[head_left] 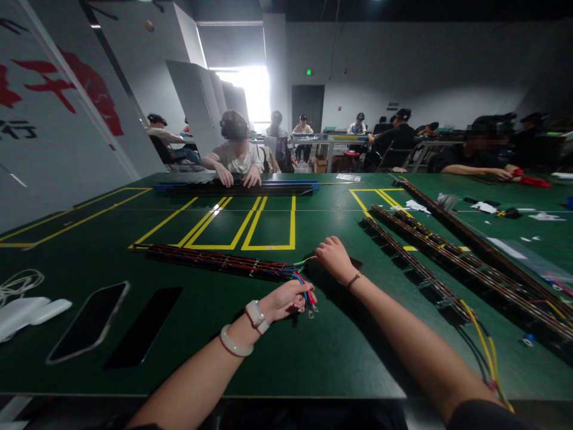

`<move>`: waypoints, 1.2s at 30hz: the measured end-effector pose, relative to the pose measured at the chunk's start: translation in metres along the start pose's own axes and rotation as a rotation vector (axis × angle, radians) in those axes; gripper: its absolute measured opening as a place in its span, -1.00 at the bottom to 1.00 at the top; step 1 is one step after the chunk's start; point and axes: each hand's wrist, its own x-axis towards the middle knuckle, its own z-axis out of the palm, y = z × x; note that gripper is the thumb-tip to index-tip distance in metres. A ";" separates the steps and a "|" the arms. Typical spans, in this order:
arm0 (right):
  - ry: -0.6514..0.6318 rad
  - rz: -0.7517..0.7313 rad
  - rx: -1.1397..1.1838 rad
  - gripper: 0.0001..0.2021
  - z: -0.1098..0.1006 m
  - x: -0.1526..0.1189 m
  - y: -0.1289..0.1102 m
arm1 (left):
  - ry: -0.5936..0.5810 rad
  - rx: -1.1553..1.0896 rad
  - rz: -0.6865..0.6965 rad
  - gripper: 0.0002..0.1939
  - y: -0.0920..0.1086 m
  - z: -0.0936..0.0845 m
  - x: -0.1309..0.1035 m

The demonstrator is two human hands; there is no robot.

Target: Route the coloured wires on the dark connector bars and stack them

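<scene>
Pinching coloured wire ends (307, 297), left hand (286, 300) (right hand (333, 257) grips a green wire (304, 261)).

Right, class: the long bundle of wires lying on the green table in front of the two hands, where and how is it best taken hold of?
Probably near its right end, where the wire bundle fans into loose red, blue and green leads. The left hand already holds those leads; the right hand pinches a green one. Come from above, fingers across the bundle, since it lies flat on the table.

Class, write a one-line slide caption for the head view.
Left hand grips the wire bundle's coloured ends while right hand pinches one green wire on the green table.
</scene>
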 end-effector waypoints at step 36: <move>0.000 0.131 0.518 -0.63 -0.011 -0.006 -0.029 | 0.167 -0.154 0.108 -0.80 -0.009 0.008 0.005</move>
